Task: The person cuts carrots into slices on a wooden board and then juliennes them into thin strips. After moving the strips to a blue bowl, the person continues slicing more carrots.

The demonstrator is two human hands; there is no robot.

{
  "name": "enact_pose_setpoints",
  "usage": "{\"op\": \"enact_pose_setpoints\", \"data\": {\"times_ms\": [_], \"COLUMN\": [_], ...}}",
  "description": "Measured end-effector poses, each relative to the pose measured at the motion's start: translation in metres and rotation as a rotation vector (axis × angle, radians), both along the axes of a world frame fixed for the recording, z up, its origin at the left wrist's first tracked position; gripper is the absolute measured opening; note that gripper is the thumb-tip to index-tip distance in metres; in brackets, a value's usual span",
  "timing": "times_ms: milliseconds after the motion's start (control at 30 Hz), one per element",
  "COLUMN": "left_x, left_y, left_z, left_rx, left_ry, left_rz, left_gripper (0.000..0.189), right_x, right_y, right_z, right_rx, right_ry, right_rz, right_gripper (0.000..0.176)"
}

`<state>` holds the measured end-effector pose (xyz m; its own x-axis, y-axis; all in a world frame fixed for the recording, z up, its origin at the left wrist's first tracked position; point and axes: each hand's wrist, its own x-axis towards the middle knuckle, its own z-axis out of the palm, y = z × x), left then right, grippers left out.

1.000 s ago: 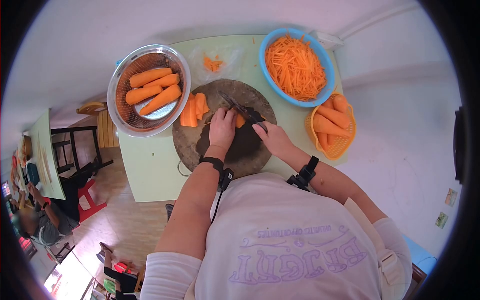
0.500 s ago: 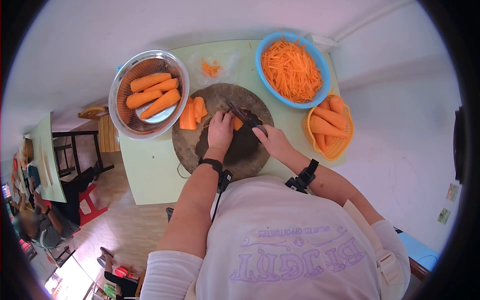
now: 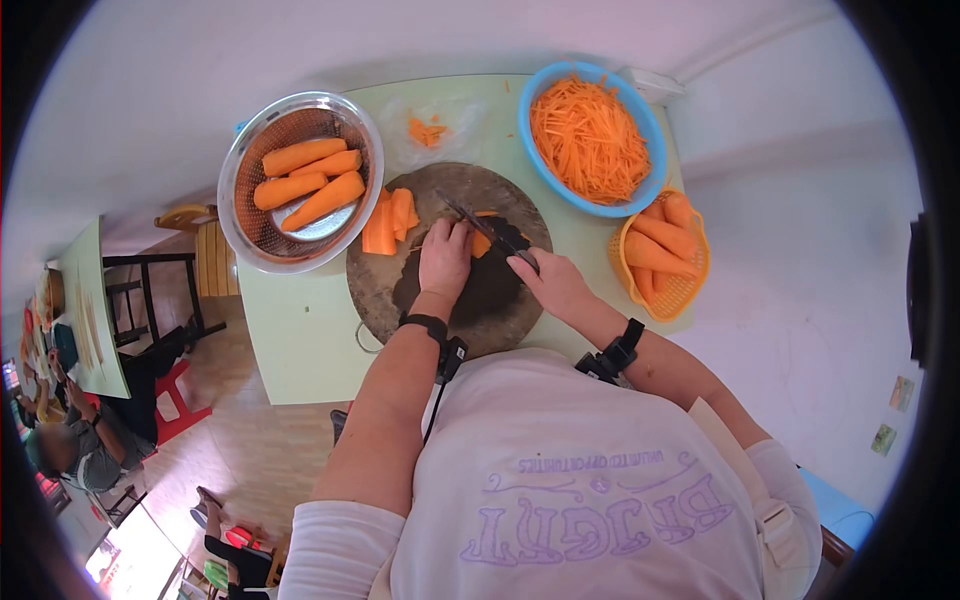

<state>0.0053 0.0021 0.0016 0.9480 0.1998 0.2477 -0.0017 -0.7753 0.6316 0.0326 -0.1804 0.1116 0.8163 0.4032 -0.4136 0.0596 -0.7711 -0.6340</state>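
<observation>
L hand (image 3: pixel 445 258): fingers bunched on the round, dark-stained wooden chopping board (image 3: pixel 375 290), tips next to the blade; whether they pinch or only press, can't tell from where I stand. R hand (image 3: pixel 550 283): closed round the handle of the long, dark-bladed knife (image 3: pixel 482 228), which lies slantwise over the board. Hands near each other, not touching.

Workpiece: flat orange carrot piece (image 3: pixel 481 244), on the board btwn L fingertips and blade, partly hidden. Thin orange carrot slabs (image 3: pixel 385 225) lie stacked at the board's L side.

Handling (est.): piece light, stiff, crisp; thin sections may snap if bent. Cut faces prob. damp, i.e. slippery; slabs may slide over one another. Hold: press flat from above, fingertips curled back, knuckles toward blade. Knife: prob. rigid, heavier than the piece; grip by handle only, edge kept off fingers.

Adj. items: fine orange carrot shreds (image 3: pixel 590 135) heaped in the round blue plastic basin (image 3: pixel 657 150); prob. limp, springy, best lifted by the handful.
</observation>
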Motion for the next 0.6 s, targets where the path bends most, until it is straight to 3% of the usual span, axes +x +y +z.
{"op": "enact_pose_setpoints", "data": {"times_ms": [200,267,367,600], "left_x": [0.001,0.001,0.001,0.000], "left_y": [0.001,0.001,0.001,0.000], "left_z": [0.002,0.003,0.000,0.001], "left_rx": [-0.048,-0.048,-0.042,-0.045], "left_ry": [-0.047,-0.051,-0.041,-0.030], "left_rz": [-0.011,-0.019,-0.014,-0.015], "left_gripper": [0.010,0.010,0.010,0.010], "right_x": [0.010,0.014,0.009,0.008], "right_y": [-0.006,-0.012,-0.013,-0.015], "right_z": [0.003,-0.002,-0.003,-0.003], "right_rx": [0.037,-0.093,-0.096,-0.126], "right_ry": [0.018,-0.014,-0.015,-0.053], "right_rz": [-0.093,0.023,0.091,-0.005], "right_gripper": [0.045,0.051,0.051,0.052]}}
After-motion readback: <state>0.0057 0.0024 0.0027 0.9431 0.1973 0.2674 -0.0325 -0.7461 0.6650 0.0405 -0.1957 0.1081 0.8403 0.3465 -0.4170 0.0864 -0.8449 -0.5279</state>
